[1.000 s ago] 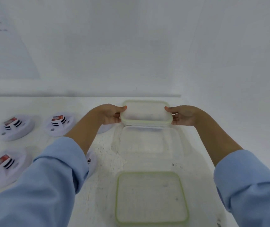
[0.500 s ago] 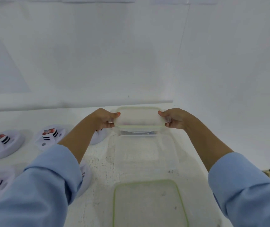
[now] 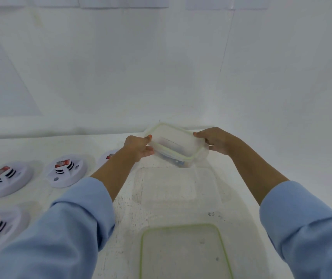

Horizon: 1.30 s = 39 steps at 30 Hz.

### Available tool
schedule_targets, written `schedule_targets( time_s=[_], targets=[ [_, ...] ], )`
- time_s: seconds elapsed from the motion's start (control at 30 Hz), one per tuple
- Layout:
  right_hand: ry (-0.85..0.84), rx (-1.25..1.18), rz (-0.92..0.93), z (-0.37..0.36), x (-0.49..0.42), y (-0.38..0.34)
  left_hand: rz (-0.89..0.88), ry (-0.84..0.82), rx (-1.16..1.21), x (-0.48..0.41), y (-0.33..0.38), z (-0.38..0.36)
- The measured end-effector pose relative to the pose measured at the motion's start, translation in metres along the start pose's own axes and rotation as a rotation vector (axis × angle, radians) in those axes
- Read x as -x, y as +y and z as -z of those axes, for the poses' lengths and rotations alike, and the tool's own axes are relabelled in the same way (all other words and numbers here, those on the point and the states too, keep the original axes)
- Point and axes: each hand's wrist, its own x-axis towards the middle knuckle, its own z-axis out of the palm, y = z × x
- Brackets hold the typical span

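White table (image 3: 125,216) set in a white-walled corner (image 3: 161,67). One large clear tub (image 3: 173,188) stands at centre. One green-rimmed lid (image 3: 183,254) lies flat nearer the person. Four smoke detectors (image 3: 64,171) sit to the left, one half hidden behind the left forearm. One small lidded box (image 3: 173,143) is held in the air over the tub's far edge. The left hand (image 3: 139,148) and right hand (image 3: 215,140) each clamp fingers and thumb on a short end. Level half a second ago, the box is now askew and tilted. Back wall just behind; bare table between tub and detectors.
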Motion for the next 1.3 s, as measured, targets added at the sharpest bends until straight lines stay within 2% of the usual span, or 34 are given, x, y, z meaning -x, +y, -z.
schedule_targets(
  time_s=[0.2,0.43,0.53,0.97,1.07,1.3],
  targets=[
    [0.020,0.059,-0.075,-0.007,-0.015,0.001,0.099,-0.085,0.048,0.001,0.001,-0.004],
    [-0.230,-0.047,-0.350,0.004,-0.031,0.000,0.146,-0.135,0.095,-0.010,0.002,-0.004],
    [-0.294,-0.137,-0.406,0.007,-0.041,0.006,0.169,-0.162,0.108,-0.020,0.001,-0.002],
    [-0.349,-0.272,-0.457,0.010,-0.046,0.008,0.172,-0.206,0.031,-0.026,-0.001,0.001],
    [-0.359,-0.222,-0.442,0.012,-0.049,0.007,0.171,-0.206,0.013,-0.026,0.001,0.002],
    [-0.229,-0.119,-0.344,0.002,-0.052,-0.002,0.176,-0.228,0.003,-0.030,0.000,0.003]
  ],
)
